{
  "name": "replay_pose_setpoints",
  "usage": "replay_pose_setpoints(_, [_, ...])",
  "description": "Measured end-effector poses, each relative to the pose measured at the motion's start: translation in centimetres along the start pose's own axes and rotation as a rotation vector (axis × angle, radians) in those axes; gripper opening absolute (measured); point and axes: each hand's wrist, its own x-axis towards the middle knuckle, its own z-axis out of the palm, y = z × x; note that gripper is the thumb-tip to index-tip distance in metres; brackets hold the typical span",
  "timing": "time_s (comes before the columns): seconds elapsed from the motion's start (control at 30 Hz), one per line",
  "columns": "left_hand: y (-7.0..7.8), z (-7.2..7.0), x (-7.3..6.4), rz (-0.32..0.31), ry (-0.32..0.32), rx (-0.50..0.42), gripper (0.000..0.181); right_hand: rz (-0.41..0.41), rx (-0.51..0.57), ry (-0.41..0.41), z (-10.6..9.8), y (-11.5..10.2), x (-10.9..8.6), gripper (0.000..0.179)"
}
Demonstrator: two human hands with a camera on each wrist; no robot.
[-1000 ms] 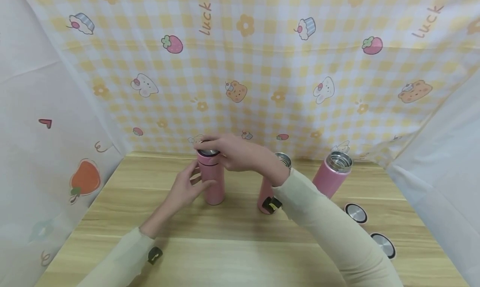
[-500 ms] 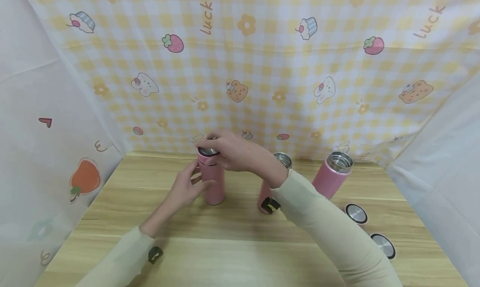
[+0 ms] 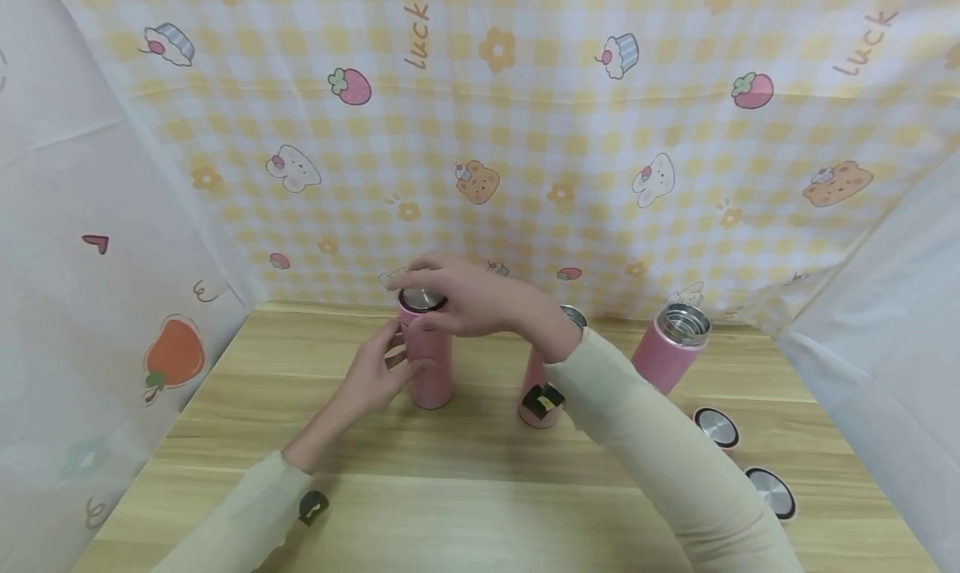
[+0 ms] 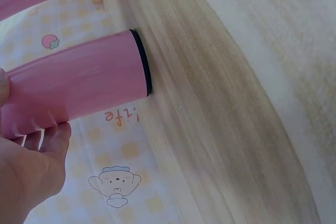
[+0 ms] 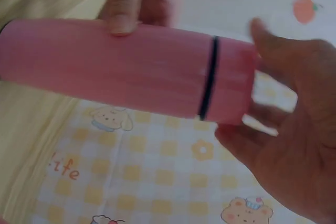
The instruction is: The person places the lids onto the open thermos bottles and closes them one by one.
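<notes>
A pink thermos bottle [image 3: 432, 386] stands upright on the table, its lid [image 3: 422, 299] on top with a silver disc and black ring. My left hand [image 3: 373, 371] grips the body from the left, and in the left wrist view the fingers [image 4: 55, 140] curl round it. Over the top, my right hand [image 3: 480, 296] has its fingers and thumb about the lid. The right wrist view shows the lid [image 5: 231, 82] beyond a dark seam, with the right hand [image 5: 299, 119] around its end, partly blurred.
A second pink bottle [image 3: 538, 373], lidless, stands partly behind the right forearm. Further right is another open bottle [image 3: 663, 356] with a bare steel mouth. Two loose lids [image 3: 717, 428] lie on the table [image 3: 420, 515] at right. A checked cloth [image 3: 517, 140] hangs behind.
My right hand has shifted slightly about the lid, its fingers lifting a little, so more of the silver top shows. The left hand and bottle stay in place.
</notes>
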Motion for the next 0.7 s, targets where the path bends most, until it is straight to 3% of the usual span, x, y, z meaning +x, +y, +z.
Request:
replay_pose_setpoints(0.1, [0.1,0.1,0.0,-0.006,0.005,0.004,0.069,-0.052,0.109,-0.071,-0.8,0.3,-0.1,0.042])
replay_pose_setpoints(0.23, [0.2,0.1,-0.1,-0.015,0.009,0.011,0.07,-0.032,0.114,-0.113,-1.2,0.1,-0.2,0.048])
replay_pose_setpoints(0.53, [0.2,0.3,-0.2,-0.004,0.008,0.006,0.068,0.014,0.013,-0.118,-0.8,-0.7,-0.2,0.048])
replay_pose_setpoints(0.7, [0.3,0.2,-0.2,-0.005,0.011,0.025,0.068,0.061,-0.103,-0.116,-0.7,-1.3,-0.2,0.047])
